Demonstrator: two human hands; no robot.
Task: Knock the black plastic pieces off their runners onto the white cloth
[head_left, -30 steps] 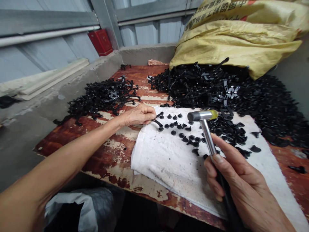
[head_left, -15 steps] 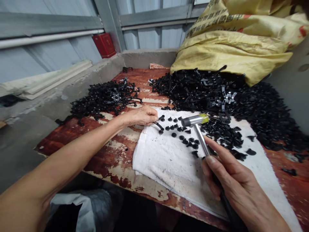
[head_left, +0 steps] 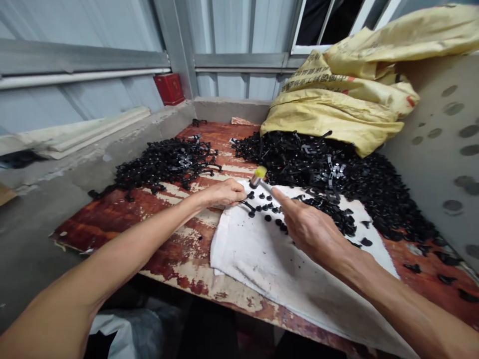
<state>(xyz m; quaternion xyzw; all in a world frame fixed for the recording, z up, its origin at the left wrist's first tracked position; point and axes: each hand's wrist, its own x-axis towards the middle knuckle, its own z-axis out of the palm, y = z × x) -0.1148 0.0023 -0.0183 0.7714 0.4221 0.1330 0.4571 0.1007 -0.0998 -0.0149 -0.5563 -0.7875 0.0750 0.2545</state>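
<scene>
My left hand [head_left: 229, 192] is closed at the upper left edge of a white cloth [head_left: 247, 259]. It pinches a small black plastic strip [head_left: 247, 205] with knobbed ends, which lies over the cloth. My right hand [head_left: 305, 217] is wrapped round a small mallet [head_left: 258, 178] with a metal head and a yellow face. The mallet's head hangs over the strip's far end, close to my left fingers; I cannot tell whether it touches. Several round black studs [head_left: 268, 218] lie on the cloth between my hands. My right hand and forearm hide part of them.
A pile of black strips [head_left: 164, 162] sits at the left of the worn red board [head_left: 164, 254]. A larger black heap [head_left: 299, 152] spills from a yellow sack [head_left: 329, 112] at the back right. Low concrete ledges [head_left: 232, 108] and a pale panel [head_left: 441, 164] border the board.
My right hand has moved forward and left, bringing the mallet's head from above the studs to the strip. My left hand keeps hold of the strip. The view has tilted up slightly.
</scene>
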